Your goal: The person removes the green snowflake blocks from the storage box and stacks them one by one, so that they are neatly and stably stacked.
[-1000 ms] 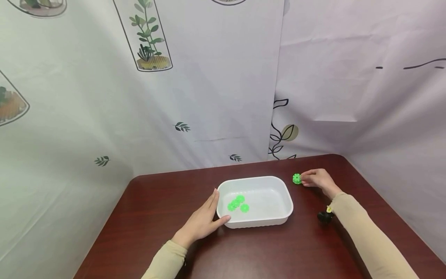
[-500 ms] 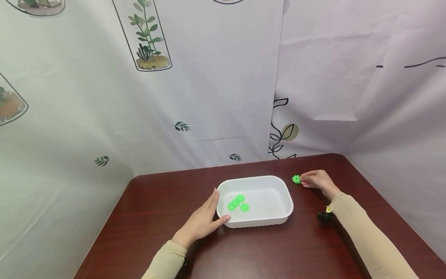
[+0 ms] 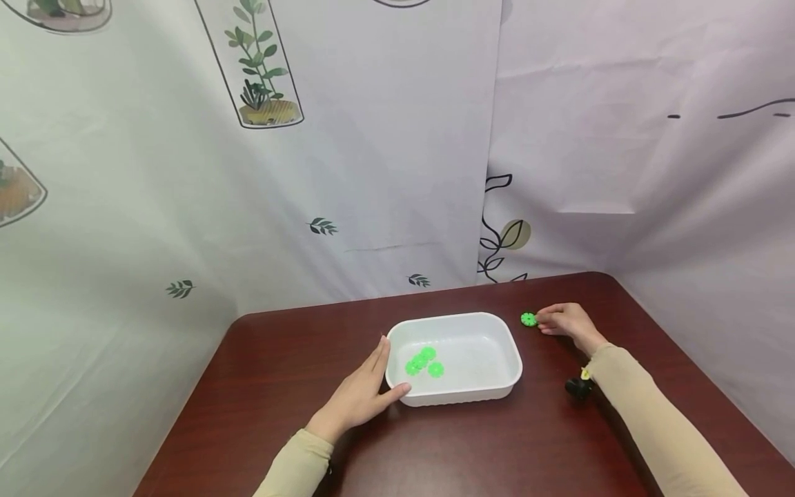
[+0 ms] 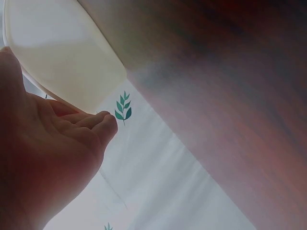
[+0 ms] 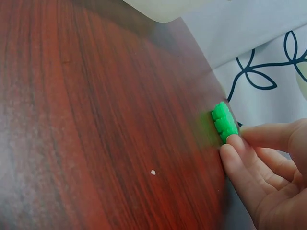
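Note:
At the table's far right, my right hand (image 3: 570, 322) pinches the edge of a green notched plastic disc (image 3: 528, 319) between thumb and fingertips. Seen from the right wrist, this green disc (image 5: 223, 121) shows its thick, notched rim just over the tabletop; whether it is one piece or a stack I cannot tell. My left hand (image 3: 355, 398) rests against the left end of a white rectangular tub (image 3: 481, 373), fingers extended along its outside and thumb at the front rim. Several similar green discs (image 3: 436, 370) lie in the tub's left half, some overlapping.
A small black object (image 3: 577, 388) with a yellow flower shape (image 3: 585, 373) is by the right sleeve. The dark red-brown table (image 3: 298, 345) meets hanging printed cloth (image 3: 397, 172) at its back and sides. A tiny white speck (image 5: 153, 172) lies on the tabletop.
The pinched green disc has tipped slightly and looks flatter than a second ago. Both hands keep nearly the same place, and the tub with its discs stays put.

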The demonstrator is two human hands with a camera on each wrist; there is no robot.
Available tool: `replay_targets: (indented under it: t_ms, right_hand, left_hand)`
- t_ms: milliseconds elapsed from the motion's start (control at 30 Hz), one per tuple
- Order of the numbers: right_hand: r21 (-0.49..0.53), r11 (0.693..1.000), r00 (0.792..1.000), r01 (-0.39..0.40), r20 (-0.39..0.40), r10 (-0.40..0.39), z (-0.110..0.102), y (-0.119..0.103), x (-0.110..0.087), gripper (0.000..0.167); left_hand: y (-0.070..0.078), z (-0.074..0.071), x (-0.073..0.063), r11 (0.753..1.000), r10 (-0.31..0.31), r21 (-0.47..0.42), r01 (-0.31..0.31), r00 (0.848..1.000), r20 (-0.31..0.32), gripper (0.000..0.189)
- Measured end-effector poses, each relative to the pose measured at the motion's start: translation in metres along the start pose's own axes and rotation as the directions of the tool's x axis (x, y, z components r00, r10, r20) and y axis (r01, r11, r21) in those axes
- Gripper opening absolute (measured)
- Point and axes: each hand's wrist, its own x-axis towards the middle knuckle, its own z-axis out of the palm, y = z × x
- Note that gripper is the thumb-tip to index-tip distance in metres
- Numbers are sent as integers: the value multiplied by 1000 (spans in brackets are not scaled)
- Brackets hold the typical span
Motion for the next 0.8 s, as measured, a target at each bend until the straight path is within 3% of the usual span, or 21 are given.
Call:
replay_targets:
  t_ms: [167, 367, 433, 533, 633, 800]
  right_hand:
    - [-11, 1000, 1000, -4, -7, 4, 0, 1, 1, 36]
    - [-193, 980, 997, 59, 54, -49, -3, 0, 0, 47]
    - [-305, 946, 992, 109, 95, -83, -3, -1, 2, 56]
    - [-465, 869, 984, 172, 122, -129, 0, -3, 5, 65]
    - [-561, 804, 980, 199, 121, -158, 6, -6, 7, 67]
    - [-604, 772, 980, 195, 84, -182, 11, -5, 10, 59]
  left_hand:
    - [1, 0, -1, 1000, 2, 0, -2, 1000, -4, 101]
    - [1, 0, -1, 1000, 6, -2, -6, 1000, -4, 101]
    - [0, 0, -1, 1000, 9, 3, -9, 1000, -5, 101]
    - [0, -1, -1, 1000, 16, 8, -16, 1000, -14, 100]
    - [-1, -1, -1, 1000, 18, 12, -18, 1000, -23, 99]
    - [0, -1, -1, 1000, 24, 11, -24, 1000, -16, 99]
